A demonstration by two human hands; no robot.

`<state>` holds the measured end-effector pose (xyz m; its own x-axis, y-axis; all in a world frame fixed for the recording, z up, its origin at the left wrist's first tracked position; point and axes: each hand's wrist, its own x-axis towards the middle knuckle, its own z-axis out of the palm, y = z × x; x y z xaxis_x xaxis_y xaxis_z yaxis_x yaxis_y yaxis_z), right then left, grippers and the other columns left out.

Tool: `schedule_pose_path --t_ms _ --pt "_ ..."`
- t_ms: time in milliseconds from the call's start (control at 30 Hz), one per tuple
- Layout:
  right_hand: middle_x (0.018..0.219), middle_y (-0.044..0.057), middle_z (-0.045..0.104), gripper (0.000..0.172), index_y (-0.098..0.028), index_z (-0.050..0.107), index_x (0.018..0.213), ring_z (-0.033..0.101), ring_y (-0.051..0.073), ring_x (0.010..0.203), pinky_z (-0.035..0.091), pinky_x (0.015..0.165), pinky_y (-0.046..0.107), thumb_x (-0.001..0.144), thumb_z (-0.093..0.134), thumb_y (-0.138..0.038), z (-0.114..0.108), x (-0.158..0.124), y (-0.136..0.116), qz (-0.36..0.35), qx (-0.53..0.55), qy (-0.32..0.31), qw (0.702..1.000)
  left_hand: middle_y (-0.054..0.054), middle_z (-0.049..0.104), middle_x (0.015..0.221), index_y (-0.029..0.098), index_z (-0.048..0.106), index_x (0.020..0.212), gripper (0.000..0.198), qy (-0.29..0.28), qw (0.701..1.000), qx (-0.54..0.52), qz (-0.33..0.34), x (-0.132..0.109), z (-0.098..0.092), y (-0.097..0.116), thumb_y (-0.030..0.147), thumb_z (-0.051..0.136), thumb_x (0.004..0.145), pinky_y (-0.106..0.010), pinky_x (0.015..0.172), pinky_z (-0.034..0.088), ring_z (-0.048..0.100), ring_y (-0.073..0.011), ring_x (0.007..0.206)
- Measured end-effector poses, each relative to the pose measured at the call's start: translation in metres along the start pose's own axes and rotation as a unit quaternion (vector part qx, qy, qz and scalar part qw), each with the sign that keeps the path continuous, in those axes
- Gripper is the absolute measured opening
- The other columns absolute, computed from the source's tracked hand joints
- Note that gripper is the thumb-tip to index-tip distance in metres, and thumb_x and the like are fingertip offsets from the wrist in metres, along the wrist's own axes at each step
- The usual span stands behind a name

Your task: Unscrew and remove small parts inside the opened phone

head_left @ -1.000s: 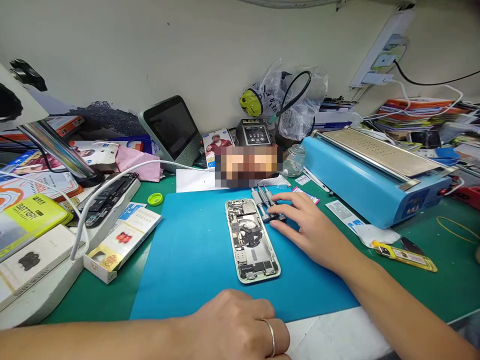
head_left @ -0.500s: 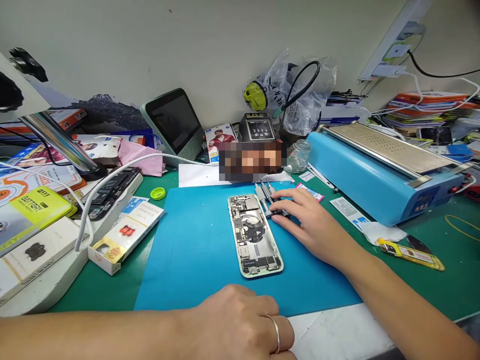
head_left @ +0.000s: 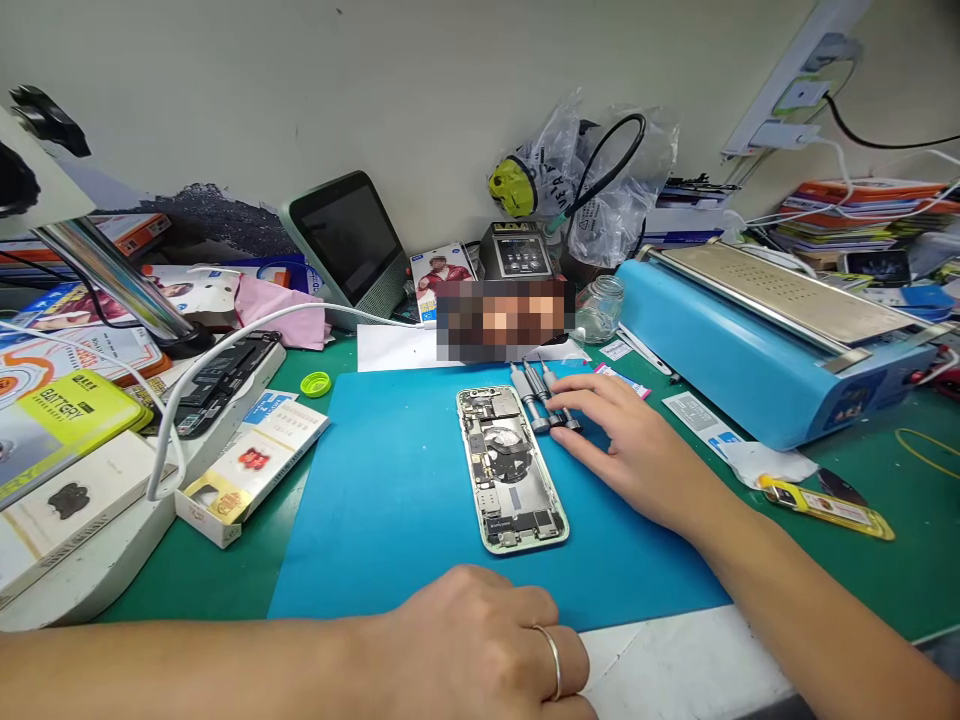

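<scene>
An opened phone (head_left: 514, 470), its inner parts showing, lies on the blue mat (head_left: 375, 480). Just beyond its upper right side, several grey screwdrivers (head_left: 531, 398) lie side by side. My right hand (head_left: 622, 440) is at their handle ends, fingers apart, the thumb and fingertips touching or very near the rightmost one; none is lifted. At the mat's front edge my left hand (head_left: 495, 645) rests with curled fingers and a ring on one. Its palm and fingertips are hidden, so whether it holds anything does not show.
A blue machine with a metal plate (head_left: 772, 350) stands to the right, near a yellow-handled tool (head_left: 829, 508). On the left are a small white box (head_left: 255, 465), a green cap (head_left: 315, 384) and a lamp or stand pole (head_left: 124, 280). Behind stand a screen (head_left: 349, 240) and a glass jar (head_left: 600, 308).
My right hand has shifted slightly right, showing more of the screwdriver handles. My left hand and the phone stay nearly where they were.
</scene>
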<state>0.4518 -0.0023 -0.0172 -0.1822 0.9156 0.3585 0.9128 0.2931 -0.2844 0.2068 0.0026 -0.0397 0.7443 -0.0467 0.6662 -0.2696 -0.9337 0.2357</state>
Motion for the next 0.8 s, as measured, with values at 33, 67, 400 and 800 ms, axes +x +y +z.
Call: schedule_pose_path --t_ms 33,67,400,800 --pt "0.130 0.012 0.067 0.022 -0.021 0.068 0.119 0.064 0.030 0.124 0.053 0.106 0.049 0.102 0.057 -0.029 -0.001 -0.001 0.000 0.010 0.000 0.002 1.000 0.002 0.049 0.060 0.017 0.058 0.062 0.050 -0.005 1.000 0.001 -0.001 0.000 -0.001 0.000 0.031 0.054 0.109 -0.029 0.043 0.026 0.037 -0.0137 0.054" --pt "0.130 0.012 0.067 0.023 -0.021 0.068 0.120 0.064 0.030 0.124 0.053 0.107 0.049 0.102 0.056 -0.030 -0.002 -0.002 0.001 0.021 -0.001 0.005 1.000 0.002 0.049 0.060 0.017 0.058 0.062 0.049 -0.009 1.000 0.003 -0.001 0.000 -0.001 0.000 0.031 0.056 0.108 -0.029 0.043 0.025 0.037 -0.0136 0.054" --pt "0.106 0.011 0.071 0.031 -0.024 0.076 0.112 0.070 0.030 0.100 0.058 0.087 0.047 0.103 0.051 -0.040 -0.008 -0.007 0.011 0.098 -0.031 -0.019 0.995 0.004 0.046 0.063 0.021 0.061 0.082 0.025 -0.038 0.999 0.001 0.010 -0.013 0.011 -0.004 0.034 0.068 0.103 -0.029 0.043 0.020 0.042 -0.0137 0.058" --pt "0.102 0.006 0.073 0.020 -0.027 0.072 0.102 0.071 0.026 0.088 0.053 0.065 0.035 0.099 0.062 -0.044 -0.020 -0.008 0.001 0.130 0.035 0.104 0.985 0.005 0.055 0.065 0.018 0.057 0.076 0.031 -0.110 0.992 -0.057 -0.039 -0.010 0.013 -0.006 0.027 0.068 0.104 -0.023 0.042 0.027 0.050 -0.0084 0.058"
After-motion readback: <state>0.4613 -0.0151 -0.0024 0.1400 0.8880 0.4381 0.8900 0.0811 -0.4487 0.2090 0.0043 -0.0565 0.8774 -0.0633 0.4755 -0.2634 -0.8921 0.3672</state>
